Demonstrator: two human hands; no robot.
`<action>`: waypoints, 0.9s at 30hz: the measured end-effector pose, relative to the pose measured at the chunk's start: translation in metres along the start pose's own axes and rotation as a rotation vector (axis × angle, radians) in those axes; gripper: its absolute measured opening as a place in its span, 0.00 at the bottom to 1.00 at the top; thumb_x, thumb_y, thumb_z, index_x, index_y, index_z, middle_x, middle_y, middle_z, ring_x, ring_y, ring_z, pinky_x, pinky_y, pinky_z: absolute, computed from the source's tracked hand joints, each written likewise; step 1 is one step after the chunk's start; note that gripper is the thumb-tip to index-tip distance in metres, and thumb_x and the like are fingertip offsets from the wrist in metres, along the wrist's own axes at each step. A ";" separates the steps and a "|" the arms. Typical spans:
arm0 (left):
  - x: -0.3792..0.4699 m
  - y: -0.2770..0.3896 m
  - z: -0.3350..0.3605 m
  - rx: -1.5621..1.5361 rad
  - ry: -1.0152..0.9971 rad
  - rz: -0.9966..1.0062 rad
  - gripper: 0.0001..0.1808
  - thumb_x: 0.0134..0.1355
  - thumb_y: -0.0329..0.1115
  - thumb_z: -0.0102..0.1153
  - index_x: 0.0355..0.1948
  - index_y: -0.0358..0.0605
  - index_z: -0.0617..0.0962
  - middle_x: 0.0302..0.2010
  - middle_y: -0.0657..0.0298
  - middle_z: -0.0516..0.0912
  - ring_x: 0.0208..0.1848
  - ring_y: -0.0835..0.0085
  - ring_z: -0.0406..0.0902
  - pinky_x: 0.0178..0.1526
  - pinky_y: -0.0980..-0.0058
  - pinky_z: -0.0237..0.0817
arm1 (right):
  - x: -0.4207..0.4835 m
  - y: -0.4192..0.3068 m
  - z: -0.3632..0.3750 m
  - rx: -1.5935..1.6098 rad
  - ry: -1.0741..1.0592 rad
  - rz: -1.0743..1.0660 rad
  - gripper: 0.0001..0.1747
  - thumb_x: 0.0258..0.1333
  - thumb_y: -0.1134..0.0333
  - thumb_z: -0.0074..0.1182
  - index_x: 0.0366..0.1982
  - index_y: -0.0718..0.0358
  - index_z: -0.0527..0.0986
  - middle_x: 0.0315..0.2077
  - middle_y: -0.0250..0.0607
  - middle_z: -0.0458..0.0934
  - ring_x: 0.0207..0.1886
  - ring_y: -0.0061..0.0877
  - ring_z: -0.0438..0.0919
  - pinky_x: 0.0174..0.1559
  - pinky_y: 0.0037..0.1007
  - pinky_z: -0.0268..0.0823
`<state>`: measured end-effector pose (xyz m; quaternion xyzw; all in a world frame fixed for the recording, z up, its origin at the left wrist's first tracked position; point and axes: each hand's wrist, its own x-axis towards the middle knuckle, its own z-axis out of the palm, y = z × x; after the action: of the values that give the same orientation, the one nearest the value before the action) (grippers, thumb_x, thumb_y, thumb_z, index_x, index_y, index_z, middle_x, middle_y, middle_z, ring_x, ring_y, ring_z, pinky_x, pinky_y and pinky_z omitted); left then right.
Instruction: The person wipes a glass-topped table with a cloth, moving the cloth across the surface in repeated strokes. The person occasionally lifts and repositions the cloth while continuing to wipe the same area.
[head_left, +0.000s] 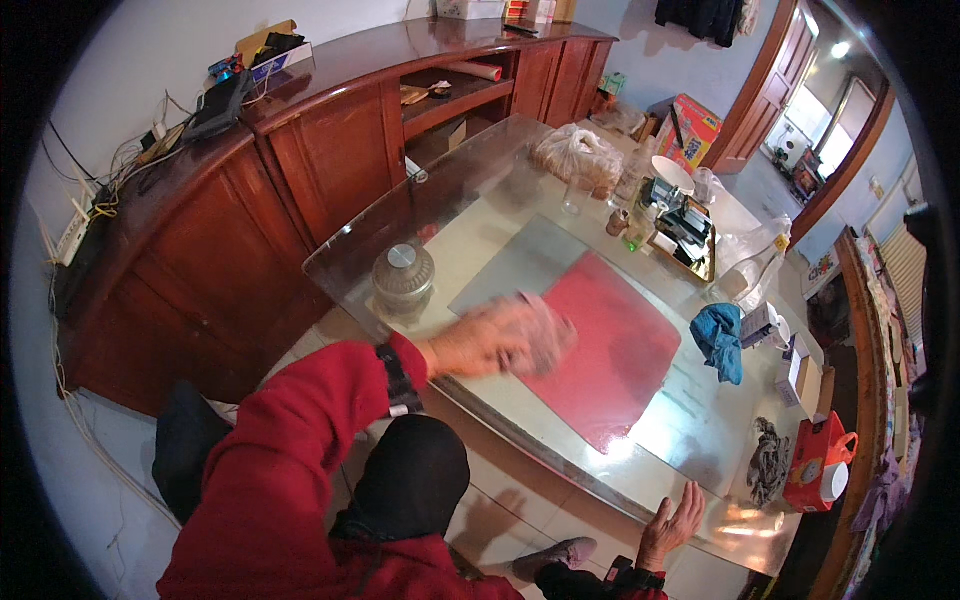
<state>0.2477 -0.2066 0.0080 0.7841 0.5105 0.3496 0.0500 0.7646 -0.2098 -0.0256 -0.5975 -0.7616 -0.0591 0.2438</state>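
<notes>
My left hand (472, 341), in a red sleeve with a black wristband, is closed around a crumpled greyish-pink cloth (544, 334). Both are blurred over the left edge of a red sheet (615, 345). Whether the cloth touches the table surface, I cannot tell. My right hand (673, 519) is at the near edge of the glass-topped table (517, 439), fingers apart and nothing in it. A lidded glass jar (403, 279) stands beyond my left wrist. Partly beside the red sheet shows a grey sheet (510, 262).
A blue cloth (718, 341), small boxes (799, 375), a grey rag (769, 461) and a red carton (817, 465) line the right side. At the far end are a tray of items (686, 232), glass bottles and a plastic bag (581, 154). Wooden cabinets (330, 157) run along the wall.
</notes>
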 end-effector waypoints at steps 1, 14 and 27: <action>-0.004 -0.023 -0.010 -0.004 0.078 -0.021 0.15 0.49 0.31 0.73 0.39 0.56 0.84 0.64 0.50 0.71 0.68 0.47 0.68 0.69 0.52 0.59 | -0.001 0.001 0.000 0.000 -0.001 0.004 0.32 0.69 0.50 0.47 0.64 0.64 0.70 0.64 0.47 0.72 0.69 0.46 0.65 0.70 0.48 0.52; -0.162 -0.127 -0.129 0.572 0.418 -0.638 0.24 0.46 0.30 0.68 0.48 0.55 0.85 0.69 0.49 0.67 0.70 0.45 0.63 0.70 0.53 0.58 | -0.001 0.000 0.000 0.008 0.014 -0.002 0.31 0.70 0.49 0.45 0.64 0.64 0.71 0.63 0.47 0.73 0.69 0.46 0.66 0.69 0.48 0.52; -0.165 -0.150 -0.148 0.422 0.386 -0.631 0.22 0.54 0.27 0.65 0.52 0.51 0.81 0.70 0.49 0.64 0.69 0.45 0.62 0.66 0.55 0.64 | -0.002 0.004 -0.002 0.042 0.039 -0.045 0.32 0.70 0.47 0.46 0.64 0.65 0.71 0.65 0.48 0.71 0.69 0.47 0.66 0.69 0.47 0.53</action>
<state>0.0056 -0.3151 -0.0281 0.5025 0.7858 0.3455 -0.1035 0.7695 -0.2113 -0.0256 -0.5736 -0.7711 -0.0602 0.2697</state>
